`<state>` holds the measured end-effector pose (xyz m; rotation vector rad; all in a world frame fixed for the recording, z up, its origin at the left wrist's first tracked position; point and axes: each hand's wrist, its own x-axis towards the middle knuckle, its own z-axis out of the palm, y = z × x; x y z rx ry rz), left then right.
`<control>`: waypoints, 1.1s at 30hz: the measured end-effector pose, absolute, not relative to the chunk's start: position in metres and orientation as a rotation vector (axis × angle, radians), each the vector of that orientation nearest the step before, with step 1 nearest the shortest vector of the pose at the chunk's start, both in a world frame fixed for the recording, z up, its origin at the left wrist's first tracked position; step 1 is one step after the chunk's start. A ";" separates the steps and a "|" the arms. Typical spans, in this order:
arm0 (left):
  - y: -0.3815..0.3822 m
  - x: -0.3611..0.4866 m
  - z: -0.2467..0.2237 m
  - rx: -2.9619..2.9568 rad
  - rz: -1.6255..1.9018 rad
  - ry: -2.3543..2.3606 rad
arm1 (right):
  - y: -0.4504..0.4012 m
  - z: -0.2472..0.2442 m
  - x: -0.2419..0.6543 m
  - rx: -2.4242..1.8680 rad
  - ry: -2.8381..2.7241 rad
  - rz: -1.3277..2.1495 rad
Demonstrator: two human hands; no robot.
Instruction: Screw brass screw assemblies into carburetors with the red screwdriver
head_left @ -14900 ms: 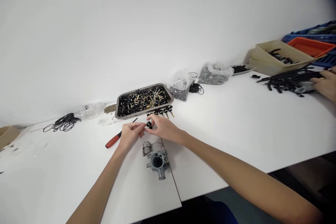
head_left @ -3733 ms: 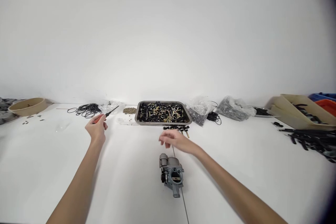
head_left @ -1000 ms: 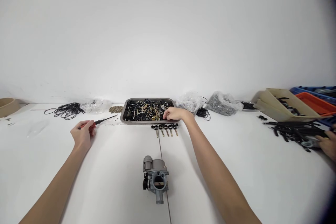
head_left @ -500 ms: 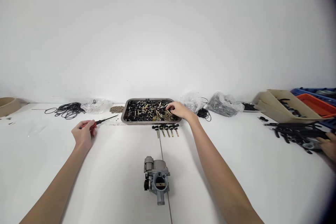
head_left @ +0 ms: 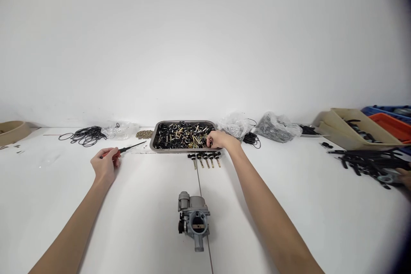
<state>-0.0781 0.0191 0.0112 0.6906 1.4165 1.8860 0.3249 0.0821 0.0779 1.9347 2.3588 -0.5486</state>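
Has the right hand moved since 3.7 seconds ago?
Yes, forward and right: the right hand, then on the near side of the metal tray, now reaches into the tray's right end.

The left hand (head_left: 105,165) held a black-and-red screwdriver (head_left: 124,150) in its grip, pointing away over the worktop (head_left: 141,222). The right hand (head_left: 220,139) reached among small parts (head_left: 180,135) in a metal tray (head_left: 184,151) — a row of five similar pieces (head_left: 206,159) lay just before it. Nearer, a carburettor (head_left: 192,216) sat across a seam (head_left: 210,261).

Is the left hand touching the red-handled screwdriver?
Touching: the head view plainly shows the left hand closed around the red-handled screwdriver, which juts out past it.
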 end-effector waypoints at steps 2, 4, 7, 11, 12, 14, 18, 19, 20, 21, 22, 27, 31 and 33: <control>0.019 -0.079 0.011 0.684 1.889 1.409 | 0.082 0.077 0.323 1.926 2.348 -0.528; 0.019 -0.080 0.012 0.685 1.888 1.401 | 0.083 0.077 0.324 1.915 2.345 -0.521; 0.019 -0.081 0.012 0.693 1.885 1.387 | 0.086 0.075 0.325 1.909 2.347 -0.533; 0.019 -0.082 0.012 0.691 1.893 1.376 | 0.088 0.072 0.327 1.911 2.369 -0.567; 0.019 -0.082 0.011 0.691 1.894 1.373 | 0.088 0.072 0.327 1.912 2.377 -0.583; 0.018 -0.082 0.011 0.689 1.892 1.368 | 0.085 0.075 0.327 1.917 2.393 -0.627; 0.018 -0.081 0.011 0.689 1.883 1.364 | 0.080 0.086 0.330 1.947 2.453 -0.734; 0.018 -0.081 0.011 0.688 1.882 1.366 | 0.079 0.089 0.331 1.954 2.480 -0.764; 0.018 -0.081 0.012 0.687 1.881 1.368 | 0.078 0.092 0.332 1.953 2.512 -0.798; 0.018 -0.080 0.012 0.685 1.882 1.370 | 0.077 0.094 0.333 1.945 2.546 -0.835; 0.018 -0.080 0.013 0.683 1.883 1.371 | 0.077 0.096 0.333 1.931 2.577 -0.869; 0.017 -0.079 0.014 0.677 1.888 1.372 | 0.070 0.104 0.327 1.698 2.739 -1.243; 0.017 -0.078 0.013 0.682 1.891 1.378 | 0.063 0.112 0.320 1.537 2.760 -1.507; 0.017 -0.078 0.013 0.685 1.889 1.380 | 0.059 0.117 0.317 1.503 2.787 -1.527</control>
